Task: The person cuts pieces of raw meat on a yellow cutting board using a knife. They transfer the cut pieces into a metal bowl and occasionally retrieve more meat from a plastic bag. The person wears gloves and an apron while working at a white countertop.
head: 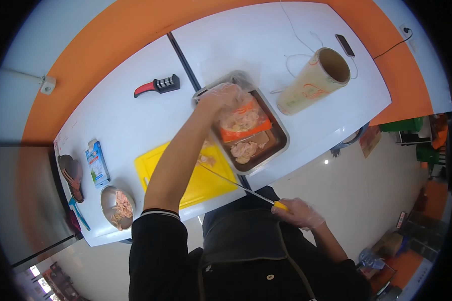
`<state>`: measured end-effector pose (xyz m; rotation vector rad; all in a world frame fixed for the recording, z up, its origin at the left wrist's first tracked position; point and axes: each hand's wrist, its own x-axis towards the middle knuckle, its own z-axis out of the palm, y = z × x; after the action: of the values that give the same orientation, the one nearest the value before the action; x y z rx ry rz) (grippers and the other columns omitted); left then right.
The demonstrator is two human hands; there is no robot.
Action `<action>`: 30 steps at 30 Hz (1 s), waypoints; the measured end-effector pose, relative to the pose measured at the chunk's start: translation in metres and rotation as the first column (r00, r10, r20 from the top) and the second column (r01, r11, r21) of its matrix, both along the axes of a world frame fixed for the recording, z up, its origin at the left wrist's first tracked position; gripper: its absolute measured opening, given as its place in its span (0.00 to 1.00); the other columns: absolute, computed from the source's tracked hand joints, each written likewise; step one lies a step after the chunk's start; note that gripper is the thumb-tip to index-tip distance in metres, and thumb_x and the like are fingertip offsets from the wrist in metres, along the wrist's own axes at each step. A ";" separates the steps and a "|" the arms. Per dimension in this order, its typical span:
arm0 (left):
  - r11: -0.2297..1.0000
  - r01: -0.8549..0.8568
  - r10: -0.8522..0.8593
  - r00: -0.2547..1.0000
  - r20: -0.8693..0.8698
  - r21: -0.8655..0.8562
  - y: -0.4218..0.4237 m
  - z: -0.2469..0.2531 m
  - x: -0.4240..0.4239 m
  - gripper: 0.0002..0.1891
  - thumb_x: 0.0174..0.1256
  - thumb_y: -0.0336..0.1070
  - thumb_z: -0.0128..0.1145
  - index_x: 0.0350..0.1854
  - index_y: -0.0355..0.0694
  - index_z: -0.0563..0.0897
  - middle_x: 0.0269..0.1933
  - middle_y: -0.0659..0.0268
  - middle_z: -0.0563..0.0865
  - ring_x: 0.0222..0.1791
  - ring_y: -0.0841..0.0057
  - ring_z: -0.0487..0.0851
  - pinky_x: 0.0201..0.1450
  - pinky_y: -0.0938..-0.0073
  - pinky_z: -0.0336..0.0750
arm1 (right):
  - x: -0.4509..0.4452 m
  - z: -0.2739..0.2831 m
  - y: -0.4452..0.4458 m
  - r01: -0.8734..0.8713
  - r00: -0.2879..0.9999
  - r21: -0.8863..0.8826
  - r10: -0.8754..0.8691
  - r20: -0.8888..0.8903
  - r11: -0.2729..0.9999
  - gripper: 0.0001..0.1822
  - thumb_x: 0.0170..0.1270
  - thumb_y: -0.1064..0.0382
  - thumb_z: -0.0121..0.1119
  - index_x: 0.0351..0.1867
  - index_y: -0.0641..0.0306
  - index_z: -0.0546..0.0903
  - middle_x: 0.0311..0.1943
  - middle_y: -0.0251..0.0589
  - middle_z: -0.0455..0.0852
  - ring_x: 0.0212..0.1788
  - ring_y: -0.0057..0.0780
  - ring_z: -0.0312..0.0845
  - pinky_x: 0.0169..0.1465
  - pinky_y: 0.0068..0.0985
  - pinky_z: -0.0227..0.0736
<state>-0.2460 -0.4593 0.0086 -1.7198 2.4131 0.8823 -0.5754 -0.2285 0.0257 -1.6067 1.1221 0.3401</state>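
In a clear plastic glove, my left hand is over the upper part of a clear bag with orange print, which holds pale raw meat. Its fingertips are hidden, so its grip is unclear. The bag lies in a metal tray, with loose raw meat near the tray's close end. My gloved right hand grips the yellow handle of a long thin knife, its blade pointing across a yellow cutting board. Beside the blade tip lie meat pieces, partly covered by my left forearm.
A metal bowl of meat strips stands near the table's left front edge, by a blue-and-white carton. Behind the board is a red-handled knife sharpener. A large film roll, cable and phone lie right.
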 end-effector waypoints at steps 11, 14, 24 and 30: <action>0.987 0.030 0.012 0.966 0.260 -0.159 -0.003 -0.075 -0.031 0.10 0.64 0.34 0.59 0.37 0.37 0.91 0.42 0.51 0.93 0.42 0.56 0.93 0.44 0.57 0.87 | -0.054 -0.005 -0.072 -0.031 0.998 -0.021 0.032 0.050 0.999 0.29 0.77 0.36 0.53 0.42 0.63 0.83 0.32 0.60 0.87 0.40 0.64 0.84 0.46 0.51 0.77; 0.977 -0.006 0.060 0.967 0.249 -0.211 0.001 -0.070 -0.030 0.10 0.62 0.34 0.60 0.38 0.37 0.91 0.45 0.52 0.93 0.44 0.58 0.92 0.47 0.59 0.87 | -0.058 -0.004 -0.083 -0.029 0.996 -0.004 0.029 0.085 1.000 0.28 0.77 0.37 0.54 0.42 0.63 0.84 0.31 0.59 0.86 0.39 0.63 0.84 0.45 0.50 0.76; 0.950 -0.313 0.300 0.909 -0.288 -0.001 0.003 0.012 0.008 0.08 0.64 0.33 0.68 0.38 0.34 0.85 0.38 0.57 0.91 0.43 0.68 0.89 0.49 0.67 0.82 | -0.073 -0.005 -0.096 -0.010 0.996 0.001 0.010 0.088 1.000 0.26 0.77 0.39 0.55 0.41 0.62 0.85 0.31 0.55 0.87 0.38 0.58 0.84 0.45 0.48 0.77; 0.832 -0.460 0.549 0.608 -0.573 0.310 0.009 0.069 0.005 0.11 0.73 0.34 0.65 0.35 0.36 0.76 0.33 0.66 0.84 0.36 0.80 0.81 0.43 0.75 0.78 | -0.071 0.000 -0.103 0.046 0.993 0.047 -0.051 0.110 0.998 0.27 0.76 0.38 0.56 0.42 0.62 0.86 0.30 0.55 0.87 0.36 0.56 0.85 0.44 0.47 0.77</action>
<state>-0.2413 -0.4500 0.0779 -2.4064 2.0649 1.9571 -0.6460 -0.3313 0.0262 -1.5375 1.0600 0.2394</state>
